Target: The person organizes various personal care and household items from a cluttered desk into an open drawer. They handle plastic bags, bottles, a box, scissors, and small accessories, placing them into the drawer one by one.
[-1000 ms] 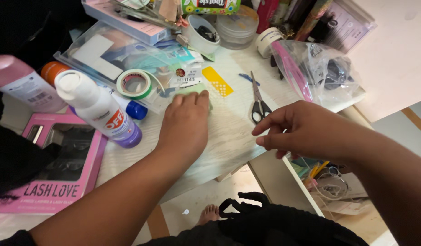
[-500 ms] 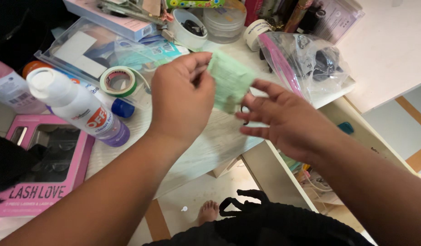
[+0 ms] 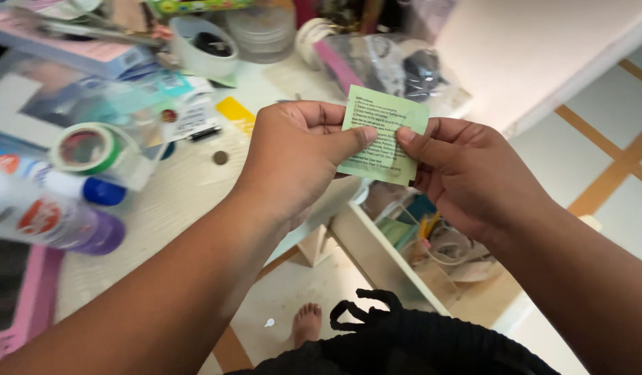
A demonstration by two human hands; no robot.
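**Green packet pinched between both my hands**

I hold a small square pale green packet (image 3: 383, 135) up over the front edge of the bench (image 3: 189, 194). My left hand (image 3: 300, 156) pinches its left edge, thumb flat across the front and fingers curled behind. My right hand (image 3: 467, 170) pinches its right edge the same way, thumb tip on the front, fingers tucked behind. The packet faces me, tilted a little, with rows of small dark print on its face.

On the bench to my left lies a white spray can (image 3: 43, 219) with a purple base and a red label patch, on its side. Just above it is a tube with a blue cap (image 3: 102, 192), and beside that a roll of tape (image 3: 88, 147) with a green rim. Behind the tape sits a clear plastic box (image 3: 64, 97), blurred. A flat yellow card (image 3: 236, 112) lies near my left hand, with a small brown round thing (image 3: 220, 157) just below it. At the back stand a white round tub (image 3: 204, 52) and a clear round tub (image 3: 263, 31). A clear bag with a pink strip (image 3: 383, 69) lies behind the packet. A pink box edge (image 3: 29, 298) shows at the lower left.

Below the bench an open shelf (image 3: 418, 243) holds cords and coloured bits. My bare foot (image 3: 308, 323) is on the floor, beside a black strap (image 3: 363, 309).
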